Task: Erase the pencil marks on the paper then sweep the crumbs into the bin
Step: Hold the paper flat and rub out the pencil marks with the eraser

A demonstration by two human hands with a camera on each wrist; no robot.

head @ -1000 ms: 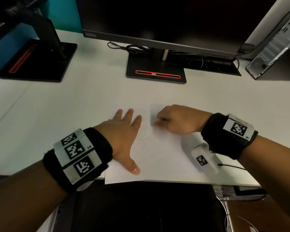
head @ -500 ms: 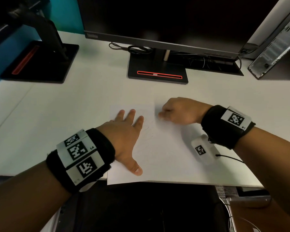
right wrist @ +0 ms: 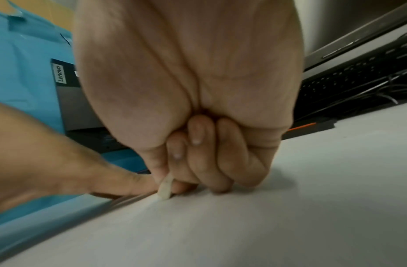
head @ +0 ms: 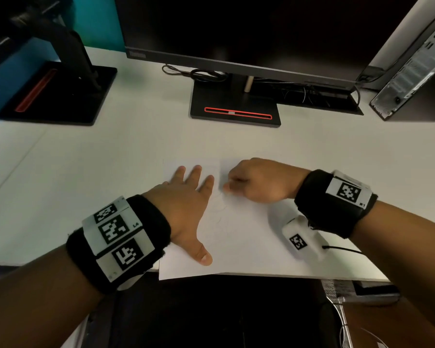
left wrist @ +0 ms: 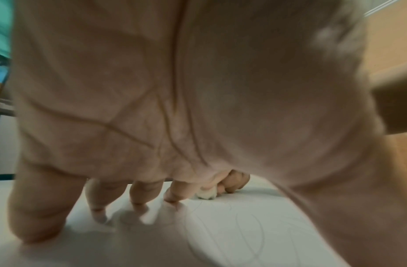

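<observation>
A white sheet of paper (head: 246,237) lies at the front edge of the white desk (head: 98,172), with faint looping pencil marks (head: 219,209) near its middle. My left hand (head: 186,197) lies flat on the paper's left part, fingers spread and straight. My right hand (head: 256,182) is curled just right of it and pinches a small white eraser (right wrist: 165,187) (left wrist: 206,194), whose tip touches the paper beside my left index finger. The pencil marks (left wrist: 255,231) run under my left palm in the left wrist view. No bin is in view.
A dark monitor (head: 236,33) on a black stand (head: 234,106) fills the back of the desk. A second black stand (head: 60,94) sits at the back left. A computer case (head: 412,66) stands at the back right, with cables (head: 199,74) behind the monitor.
My right hand with the eraser rubbed away from me and back toward me over the paper's upper middle. My left hand kept its place on the sheet.
</observation>
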